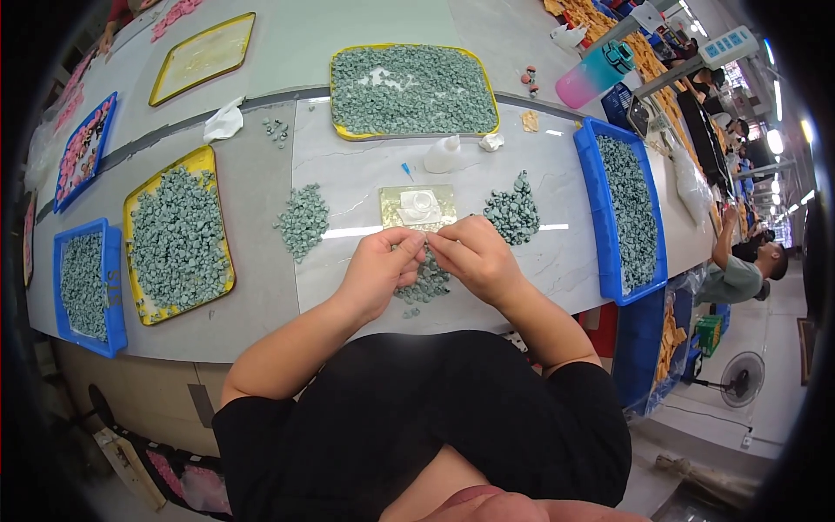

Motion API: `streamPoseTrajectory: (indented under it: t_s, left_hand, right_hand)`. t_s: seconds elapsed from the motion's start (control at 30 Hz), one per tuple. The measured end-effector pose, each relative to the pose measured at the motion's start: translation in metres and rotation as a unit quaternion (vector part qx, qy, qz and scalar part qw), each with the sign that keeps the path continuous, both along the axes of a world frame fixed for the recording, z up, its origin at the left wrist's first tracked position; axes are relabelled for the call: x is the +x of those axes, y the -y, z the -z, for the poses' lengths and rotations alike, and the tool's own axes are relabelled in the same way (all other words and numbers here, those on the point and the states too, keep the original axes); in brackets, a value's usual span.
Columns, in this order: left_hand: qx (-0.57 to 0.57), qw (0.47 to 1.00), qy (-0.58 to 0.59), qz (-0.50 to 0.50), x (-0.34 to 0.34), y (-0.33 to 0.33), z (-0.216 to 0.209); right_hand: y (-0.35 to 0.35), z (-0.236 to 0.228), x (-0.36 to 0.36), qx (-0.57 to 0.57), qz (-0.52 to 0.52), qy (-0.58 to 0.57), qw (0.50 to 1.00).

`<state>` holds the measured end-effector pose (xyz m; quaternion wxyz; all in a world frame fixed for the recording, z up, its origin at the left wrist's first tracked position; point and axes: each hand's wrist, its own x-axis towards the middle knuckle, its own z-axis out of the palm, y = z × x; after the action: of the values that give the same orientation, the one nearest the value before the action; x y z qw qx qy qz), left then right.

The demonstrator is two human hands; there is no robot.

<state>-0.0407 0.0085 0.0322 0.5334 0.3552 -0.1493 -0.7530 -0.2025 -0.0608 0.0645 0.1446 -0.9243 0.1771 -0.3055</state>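
Observation:
My left hand (379, 270) and my right hand (480, 259) meet above the table, thumb and fingers of each pinched together. Whatever sits between the fingertips is too small to make out. Just below them lies a pile of small grey-green pieces (428, 285). Two more piles of such pieces flank the hands, a left pile (303, 222) and a right pile (513, 213). Beyond the fingertips is a flat yellowish square plate (391, 198) bearing a small white round item (420, 207). A white squeeze bottle (443, 156) and a blue pointed tip (406, 170) are farther back.
Yellow-rimmed trays of green pieces stand at the back (413, 91) and left (178, 239). Blue bins hold more at far left (113, 304) and right (589, 217). A pink-and-teal bottle (596, 74) stands back right. Another person (739, 270) is at right.

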Motion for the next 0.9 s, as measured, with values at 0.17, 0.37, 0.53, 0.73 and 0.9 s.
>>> streamPoseTrajectory:
  t_s: [0.17, 0.37, 0.53, 0.73, 0.9]
  left_hand:
    - [0.009, 1.0, -0.003, -0.02, 0.002, 0.002, -0.007]
    - [0.003, 0.999, 0.028, -0.039, 0.003, 0.001, -0.009]
    - [0.008, 0.998, 0.05, -0.048, 0.008, 0.003, -0.008]
    - [0.028, 0.998, 0.043, -0.047, 0.01, 0.005, -0.004]
    - [0.023, 0.999, 0.021, -0.043, 0.012, 0.004, -0.001]
  right_hand:
    - [0.021, 0.006, 0.0, -0.078, -0.005, 0.01, 0.997]
    - [0.033, 0.026, 0.0, -0.136, 0.023, -0.006, 0.99]
    - [0.036, 0.03, 0.002, -0.148, 0.015, -0.021, 0.989]
    - [0.037, 0.033, 0.004, -0.15, 0.002, -0.027, 0.988]
    - [0.036, 0.032, 0.006, -0.154, -0.001, -0.031, 0.988]
